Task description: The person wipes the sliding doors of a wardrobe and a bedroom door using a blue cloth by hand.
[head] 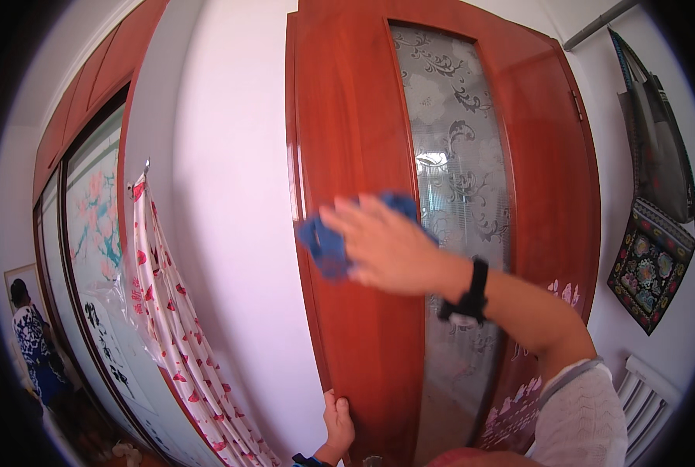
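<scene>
My right hand (pixel 391 248) presses a blue cloth (pixel 327 248) flat against the red-brown wooden door (pixel 353 128). Its fingers are spread over the cloth and blurred. A black watch (pixel 467 298) is strapped on that wrist. Lower down, my left hand (pixel 338 421) grips the door's left edge, thumb on the front face and the other fingers largely hidden. To the right of the cloth, a frosted glass panel (pixel 455 134) with scroll and flower patterns is set in the door.
A white curtain with red prints (pixel 172 315) hangs from a hook at left, near sliding doors (pixel 99 233) with painted panels. Bags (pixel 653 257) hang on the right wall above a white radiator (pixel 648 385). Another person (pixel 35 344) stands at far left.
</scene>
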`<action>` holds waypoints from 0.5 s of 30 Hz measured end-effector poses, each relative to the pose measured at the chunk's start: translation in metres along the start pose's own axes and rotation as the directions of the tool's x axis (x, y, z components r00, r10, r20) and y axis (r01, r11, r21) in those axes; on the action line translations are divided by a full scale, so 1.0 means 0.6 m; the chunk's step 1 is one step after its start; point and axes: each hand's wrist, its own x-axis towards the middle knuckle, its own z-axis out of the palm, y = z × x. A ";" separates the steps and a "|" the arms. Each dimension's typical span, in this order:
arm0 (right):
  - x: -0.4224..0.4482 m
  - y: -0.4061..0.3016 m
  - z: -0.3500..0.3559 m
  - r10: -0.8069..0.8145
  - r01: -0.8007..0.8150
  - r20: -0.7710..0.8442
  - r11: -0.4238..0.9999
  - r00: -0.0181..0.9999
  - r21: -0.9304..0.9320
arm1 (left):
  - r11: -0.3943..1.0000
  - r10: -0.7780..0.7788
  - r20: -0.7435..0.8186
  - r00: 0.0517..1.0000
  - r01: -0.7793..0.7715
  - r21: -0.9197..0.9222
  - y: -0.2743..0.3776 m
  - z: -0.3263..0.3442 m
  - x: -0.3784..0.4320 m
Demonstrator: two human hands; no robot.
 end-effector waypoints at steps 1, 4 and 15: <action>-0.035 -0.023 0.014 -0.033 0.027 0.118 0.998 0.992 0.050 | 1.000 0.006 0.003 1.000 -0.006 -0.005 0.002 0.005 0.003; -0.095 -0.044 0.015 -0.267 0.232 0.213 0.957 0.940 0.174 | 0.999 0.024 -0.005 1.000 -0.024 -0.026 0.001 0.014 0.003; 0.187 0.202 -0.085 -0.138 0.085 -0.156 0.949 0.978 -0.302 | 0.999 -0.027 0.023 0.999 0.028 -0.046 0.005 0.003 -0.041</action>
